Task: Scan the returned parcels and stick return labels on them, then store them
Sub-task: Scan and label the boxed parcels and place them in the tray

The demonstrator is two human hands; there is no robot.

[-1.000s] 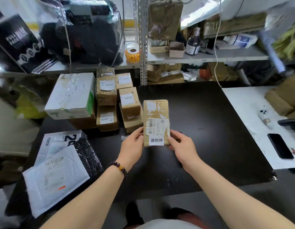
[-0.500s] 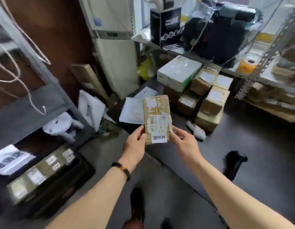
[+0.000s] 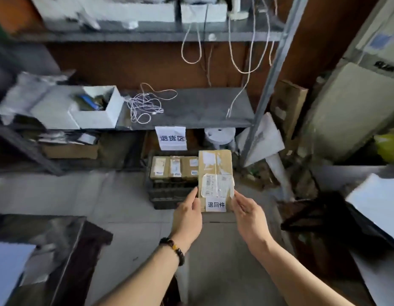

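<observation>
I hold a brown cardboard parcel (image 3: 215, 171) out in front of me, long side pointing away. It carries a barcode slip and a white return label (image 3: 216, 204) at its near end. My left hand (image 3: 187, 215) grips its near left edge and my right hand (image 3: 249, 214) grips its near right edge. Just beyond and to the left, a dark crate (image 3: 167, 195) on the floor holds three brown parcels (image 3: 175, 167) side by side. A white paper sign (image 3: 172, 138) hangs from the shelf edge above the crate.
A grey metal shelf (image 3: 191, 107) carries a white open box (image 3: 96, 107) and tangled white cord (image 3: 145, 104). A slanted metal upright (image 3: 264, 93) stands right of the crate. A dark table corner (image 3: 66, 239) lies lower left, another table edge (image 3: 372, 206) at right. The floor is grey tile.
I have turned left, away from the black work table, and now face the low shelf and crate. The parcel stays held in both hands, carried along with the turn.
</observation>
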